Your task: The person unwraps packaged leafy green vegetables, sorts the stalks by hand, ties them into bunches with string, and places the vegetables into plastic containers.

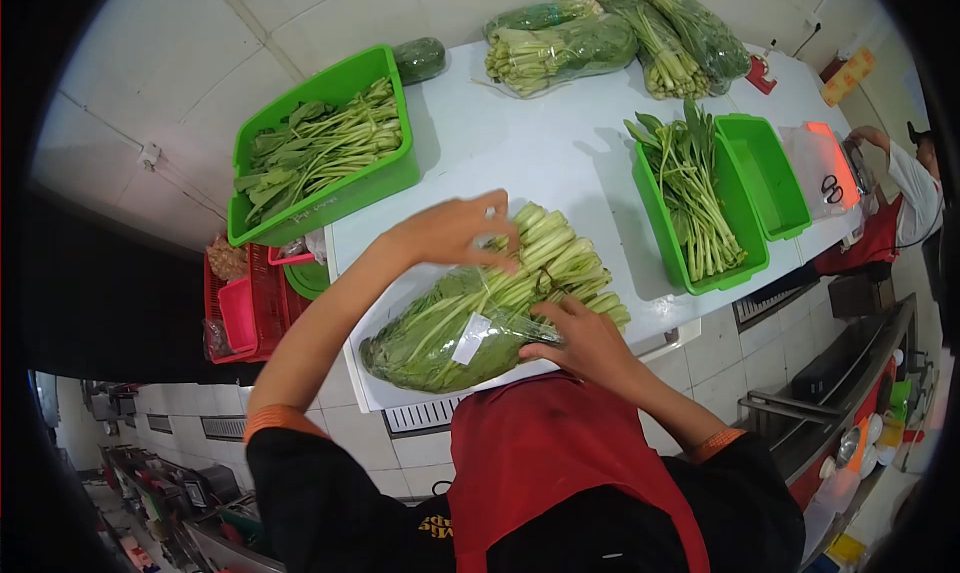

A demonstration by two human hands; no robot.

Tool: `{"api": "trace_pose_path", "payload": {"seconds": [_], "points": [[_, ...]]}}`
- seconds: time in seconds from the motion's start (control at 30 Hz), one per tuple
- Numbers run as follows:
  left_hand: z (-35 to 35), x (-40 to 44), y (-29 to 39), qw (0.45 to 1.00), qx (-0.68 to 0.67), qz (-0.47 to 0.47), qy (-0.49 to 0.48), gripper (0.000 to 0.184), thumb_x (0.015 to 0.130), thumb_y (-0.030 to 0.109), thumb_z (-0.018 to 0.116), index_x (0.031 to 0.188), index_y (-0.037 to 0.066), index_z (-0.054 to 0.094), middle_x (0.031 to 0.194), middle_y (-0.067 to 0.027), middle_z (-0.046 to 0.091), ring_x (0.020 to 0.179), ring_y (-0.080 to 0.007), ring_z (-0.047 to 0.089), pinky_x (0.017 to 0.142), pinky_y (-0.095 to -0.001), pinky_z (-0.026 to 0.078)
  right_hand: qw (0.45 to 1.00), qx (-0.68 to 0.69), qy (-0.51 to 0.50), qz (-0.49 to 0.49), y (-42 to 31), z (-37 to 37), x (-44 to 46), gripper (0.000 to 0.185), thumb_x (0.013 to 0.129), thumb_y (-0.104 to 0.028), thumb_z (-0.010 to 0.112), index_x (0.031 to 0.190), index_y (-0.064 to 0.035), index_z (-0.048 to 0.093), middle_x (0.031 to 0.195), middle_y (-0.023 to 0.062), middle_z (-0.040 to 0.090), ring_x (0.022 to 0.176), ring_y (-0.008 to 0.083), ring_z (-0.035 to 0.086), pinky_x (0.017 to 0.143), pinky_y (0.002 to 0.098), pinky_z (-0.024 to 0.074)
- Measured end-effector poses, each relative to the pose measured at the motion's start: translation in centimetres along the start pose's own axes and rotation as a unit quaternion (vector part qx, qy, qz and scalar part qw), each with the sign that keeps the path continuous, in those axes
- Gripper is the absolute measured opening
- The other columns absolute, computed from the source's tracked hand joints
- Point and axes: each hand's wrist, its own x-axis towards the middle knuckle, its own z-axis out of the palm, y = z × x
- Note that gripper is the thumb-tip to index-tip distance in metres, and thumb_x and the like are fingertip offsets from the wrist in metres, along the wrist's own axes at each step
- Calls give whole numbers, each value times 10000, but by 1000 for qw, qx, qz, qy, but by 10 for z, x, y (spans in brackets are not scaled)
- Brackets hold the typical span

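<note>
A large bundle of leafy greens in a clear plastic bag [435, 328] lies on the white table [500, 143], its pale stalks sticking out of the bag towards the upper right. Above the stalks' left side is my left hand [462, 231], its fingers bent and apart; whether it touches the stalks is unclear. My right hand [583, 341] rests at the lower side of the bundle, with thumb and fingers closed round the edge of the plastic by the stalks. A white label [471, 339] is stuck on the bag.
Green crates of loose greens stand at left [350, 201] and right [690, 286]; an empty green crate [780, 183] adjoins the right one. Bagged greens [560, 53] lie at the back. Scissors [831, 188] lie at right, near another person [915, 188]. Red baskets [265, 318] stand lower left.
</note>
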Motion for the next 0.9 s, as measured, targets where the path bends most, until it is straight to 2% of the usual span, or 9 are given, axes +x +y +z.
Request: {"api": "trace_pose_path", "payload": {"seconds": [0.13,0.27,0.4,0.47,0.5,0.57,0.67,0.77,0.9], "points": [[8,-44,-4,973,208,76,-71,250,876,421,659,1052,243,652,907,-2,570,841,-229,594,749,-384,452,992,109,-54,39,-16,-6,10,145,896,-196,696,840,-67,731,789,87,551,681,271,606,598,397,482],[23,-58,-40,898,410,136,-84,246,822,364,660,1050,283,622,787,22,614,766,-197,625,753,-363,458,979,198,-44,32,-19,8,17,67,904,-83,686,892,-23,713,830,67,572,756,199,576,682,326,470],[10,-51,-47,896,439,12,-60,205,831,238,600,1026,291,637,725,8,635,743,-245,642,775,-376,468,909,410,-40,70,-23,10,12,202,1012,-156,552,922,5,633,812,33,548,774,139,521,742,289,440],[13,-74,-76,948,210,-192,145,189,867,177,553,1010,252,652,733,-31,674,727,-310,649,793,-414,471,890,438,-72,103,-21,2,-5,254,1042,-184,499,910,4,608,814,35,546,758,136,509,723,291,428],[7,-90,-83,948,210,-193,143,189,867,177,553,1010,252,652,733,-31,674,727,-310,649,793,-414,471,871,465,-118,105,-11,-5,-20,272,1054,-192,466,903,2,583,803,36,533,753,136,502,723,292,428],[-5,-114,-93,888,68,-429,152,106,902,181,562,987,151,619,935,-36,719,882,-278,659,863,-390,459,850,489,-162,108,3,-10,-37,291,1066,-200,432,895,-1,559,792,38,521,749,136,495,722,293,428],[34,-125,-98,873,-233,-263,338,131,964,209,518,956,100,590,989,-27,697,1003,-224,629,975,-396,416,913,366,-116,137,-4,-10,-32,233,1047,-219,488,935,-17,521,724,80,520,642,181,524,619,333,428],[72,-105,-69,793,-474,-203,325,214,1043,223,431,897,75,481,879,-26,609,886,-192,555,1059,-344,352,974,128,-177,61,-44,-14,-1,201,985,-211,601,935,-27,537,707,141,566,610,280,578,595,385,442],[99,-118,-71,675,-661,-152,291,137,1019,191,447,948,78,473,750,-107,605,657,-285,575,797,-428,461,975,111,-191,-34,-23,24,-13,182,872,-129,702,1030,-60,645,808,160,671,667,328,648,604,432,478]]}}
